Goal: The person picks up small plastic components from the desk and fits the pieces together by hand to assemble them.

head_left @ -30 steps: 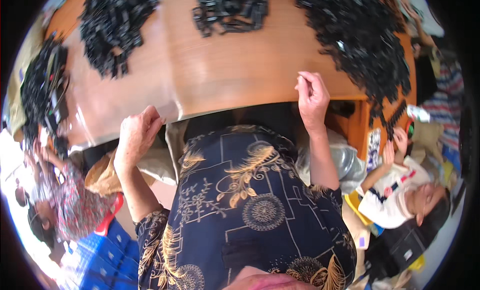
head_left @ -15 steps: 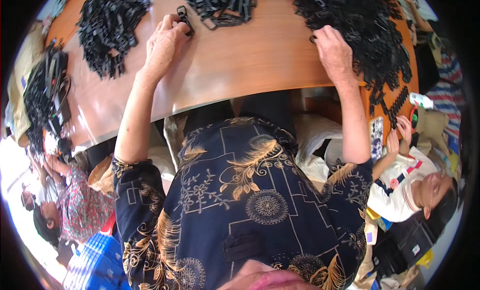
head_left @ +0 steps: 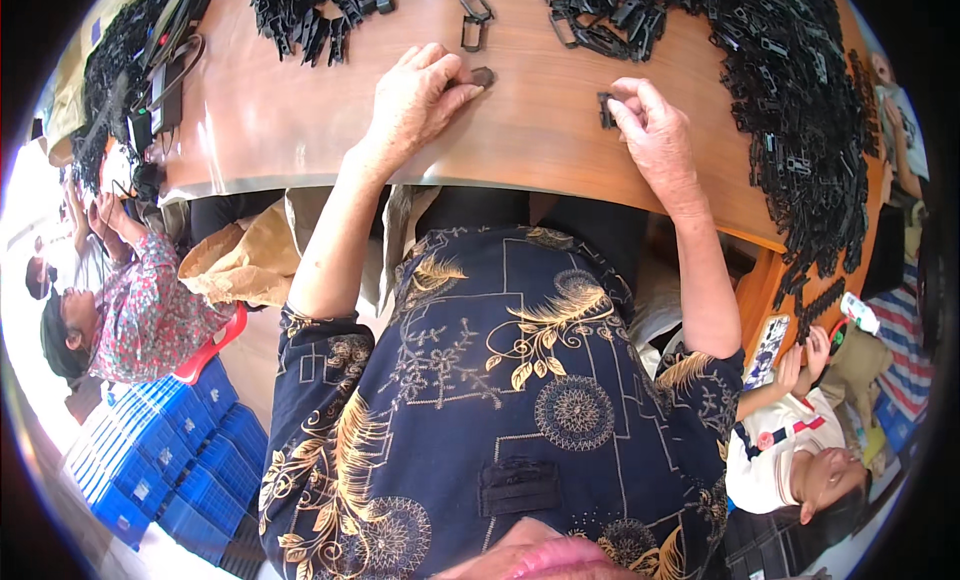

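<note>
My left hand [head_left: 420, 95] is closed, thumb and fingers pinching a small dark plastic piece [head_left: 483, 78] above the wooden table [head_left: 540, 140]. Just beyond it, two black rectangular plastic frames [head_left: 472, 33] lie loose on the tabletop. My right hand [head_left: 655, 130] holds a small black plastic clip [head_left: 606, 110] between thumb and fingertips, its face turned toward the left hand. The two held pieces are apart. Part of each is hidden by my fingers.
Black plastic parts form a large heap [head_left: 790, 90] along the right, with smaller piles at the far middle [head_left: 605, 20] and far left [head_left: 320, 15]. Co-workers sit at both sides. Blue crates [head_left: 165, 450] are stacked at lower left, near a brown paper bag [head_left: 245, 260].
The view has shifted, and my hands are closer together. My right hand has come away from the large heap's edge with the black clip in it.
</note>
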Demonstrator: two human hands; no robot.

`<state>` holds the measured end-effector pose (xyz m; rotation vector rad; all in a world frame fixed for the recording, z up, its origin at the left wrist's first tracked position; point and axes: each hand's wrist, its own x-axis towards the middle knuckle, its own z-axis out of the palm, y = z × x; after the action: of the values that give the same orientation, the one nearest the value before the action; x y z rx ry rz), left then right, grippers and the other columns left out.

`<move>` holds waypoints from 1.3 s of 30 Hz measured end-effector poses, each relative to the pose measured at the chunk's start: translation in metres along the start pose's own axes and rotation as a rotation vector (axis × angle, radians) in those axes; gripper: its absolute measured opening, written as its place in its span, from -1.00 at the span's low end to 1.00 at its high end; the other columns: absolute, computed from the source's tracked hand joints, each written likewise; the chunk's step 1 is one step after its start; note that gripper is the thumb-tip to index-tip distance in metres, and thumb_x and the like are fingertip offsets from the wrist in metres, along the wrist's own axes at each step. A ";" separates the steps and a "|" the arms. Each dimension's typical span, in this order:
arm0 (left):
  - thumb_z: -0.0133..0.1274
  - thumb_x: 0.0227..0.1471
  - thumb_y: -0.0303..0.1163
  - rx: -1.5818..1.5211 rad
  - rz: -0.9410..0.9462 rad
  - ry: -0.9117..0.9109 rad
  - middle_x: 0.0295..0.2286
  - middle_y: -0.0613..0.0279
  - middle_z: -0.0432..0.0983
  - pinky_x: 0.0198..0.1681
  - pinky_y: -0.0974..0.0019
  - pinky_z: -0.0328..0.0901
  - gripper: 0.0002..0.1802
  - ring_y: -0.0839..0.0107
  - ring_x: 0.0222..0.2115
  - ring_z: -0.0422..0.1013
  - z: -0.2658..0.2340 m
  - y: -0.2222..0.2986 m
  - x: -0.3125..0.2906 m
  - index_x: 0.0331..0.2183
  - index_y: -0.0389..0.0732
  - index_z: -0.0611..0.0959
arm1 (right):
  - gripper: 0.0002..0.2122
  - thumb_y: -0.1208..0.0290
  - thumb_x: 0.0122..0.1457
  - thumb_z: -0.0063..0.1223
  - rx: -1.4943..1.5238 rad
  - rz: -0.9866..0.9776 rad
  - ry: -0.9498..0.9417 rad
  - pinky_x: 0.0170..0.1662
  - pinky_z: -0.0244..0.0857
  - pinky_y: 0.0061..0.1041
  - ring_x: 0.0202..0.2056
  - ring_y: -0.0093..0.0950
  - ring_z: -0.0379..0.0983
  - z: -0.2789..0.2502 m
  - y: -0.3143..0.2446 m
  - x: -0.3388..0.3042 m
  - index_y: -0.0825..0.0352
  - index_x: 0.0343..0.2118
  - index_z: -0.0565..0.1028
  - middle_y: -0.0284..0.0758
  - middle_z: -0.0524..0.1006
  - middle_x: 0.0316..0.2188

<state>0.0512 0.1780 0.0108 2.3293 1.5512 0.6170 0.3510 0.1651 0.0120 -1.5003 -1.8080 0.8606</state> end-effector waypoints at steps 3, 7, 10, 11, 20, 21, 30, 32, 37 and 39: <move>0.26 -0.11 -0.36 -0.064 0.062 0.062 -0.36 0.16 0.46 -0.20 0.22 0.32 -0.70 0.17 -0.30 0.41 -0.003 0.003 -0.002 -0.28 -0.18 0.58 | -0.84 0.54 0.16 0.08 -0.094 -0.057 0.002 -0.37 0.37 -0.40 -0.46 -0.26 0.52 0.000 0.000 0.000 0.32 -0.18 0.49 -0.20 0.53 -0.49; 0.22 -0.08 -0.40 -0.065 0.071 0.100 -0.35 0.16 0.46 -0.21 0.19 0.34 -0.67 0.13 -0.30 0.41 -0.005 0.009 -0.006 -0.21 -0.19 0.55 | -0.81 0.63 0.13 -0.01 -0.202 -0.235 0.011 -0.30 0.40 -0.38 -0.31 -0.31 0.52 -0.020 -0.008 0.004 0.30 -0.19 0.49 -0.26 0.50 -0.23; 0.19 -0.02 -0.41 0.047 0.116 0.069 -0.32 0.18 0.49 -0.21 0.22 0.36 -0.70 0.19 -0.29 0.45 0.000 0.013 -0.007 -0.19 -0.21 0.54 | -0.77 0.64 0.02 0.01 -0.500 -0.535 -0.131 -0.22 0.45 -0.42 -0.30 -0.38 0.49 -0.020 -0.019 0.008 0.24 -0.25 0.51 -0.37 0.46 -0.11; 0.16 0.03 -0.41 0.029 0.102 0.075 -0.30 0.20 0.52 -0.22 0.24 0.37 -0.71 0.25 -0.29 0.47 0.002 0.015 -0.008 -0.17 -0.22 0.54 | -0.77 0.64 0.02 0.01 -0.503 -0.534 -0.132 -0.22 0.45 -0.42 -0.30 -0.38 0.49 -0.020 -0.017 0.010 0.24 -0.25 0.51 -0.37 0.46 -0.11; -0.01 0.21 -0.42 -2.071 -0.665 -0.349 -0.30 0.16 0.55 -0.30 0.47 0.49 -0.70 0.36 -0.37 0.55 0.023 0.045 -0.019 -0.05 -0.36 0.50 | -0.83 0.60 -0.10 0.10 -0.336 -0.729 -0.068 -0.20 0.44 -0.45 -0.21 -0.37 0.46 -0.005 -0.038 0.002 0.30 -0.37 0.51 -0.40 0.53 -0.24; -0.02 0.21 -0.41 -2.146 -0.677 -0.379 -0.30 0.16 0.54 -0.30 0.47 0.49 -0.69 0.36 -0.37 0.55 0.026 0.047 -0.021 -0.05 -0.36 0.50 | -0.83 0.60 -0.10 0.10 -0.332 -0.728 -0.077 -0.20 0.44 -0.45 -0.21 -0.37 0.46 -0.004 -0.046 -0.001 0.30 -0.37 0.51 -0.40 0.53 -0.24; -0.01 0.21 -0.39 -2.166 -0.674 -0.484 -0.34 0.17 0.54 -0.32 0.34 0.50 -0.71 0.33 -0.45 0.54 0.031 0.050 -0.023 -0.11 -0.37 0.55 | -0.79 0.51 -0.15 0.14 -0.428 -0.866 -0.158 -0.21 0.40 -0.49 -0.17 -0.46 0.45 0.003 -0.067 -0.003 0.29 -0.36 0.56 -0.44 0.52 -0.22; -0.01 0.21 -0.38 -2.164 -0.676 -0.481 -0.35 0.18 0.54 -0.32 0.34 0.50 -0.71 0.34 -0.46 0.54 0.032 0.049 -0.027 -0.11 -0.36 0.55 | -0.78 0.52 -0.14 0.12 -0.418 -0.868 -0.183 -0.21 0.40 -0.49 -0.17 -0.44 0.45 0.004 -0.067 -0.003 0.30 -0.34 0.55 -0.42 0.52 -0.22; 0.01 0.20 -0.39 -2.258 -0.729 -0.461 -0.41 0.19 0.53 -0.48 0.47 0.45 -0.82 0.36 -0.53 0.52 0.033 0.052 -0.030 -0.22 -0.30 0.55 | -0.75 0.57 -0.10 0.10 -0.360 -0.867 -0.217 -0.19 0.41 -0.44 -0.17 -0.36 0.47 0.011 -0.068 -0.007 0.35 -0.27 0.53 -0.34 0.52 -0.20; 0.03 0.19 -0.38 -2.300 -0.723 -0.432 -0.42 0.20 0.54 -0.52 0.49 0.43 -0.82 0.36 -0.54 0.52 0.037 0.052 -0.034 -0.24 -0.28 0.55 | -0.71 0.65 -0.09 0.12 -0.310 -0.786 -0.205 -0.18 0.43 -0.37 -0.19 -0.31 0.50 0.014 -0.069 -0.013 0.37 -0.21 0.51 -0.28 0.53 -0.20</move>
<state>0.1002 0.1264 -0.0047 0.0788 0.4013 0.7729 0.3021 0.1418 0.0585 -0.7323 -2.4950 0.3536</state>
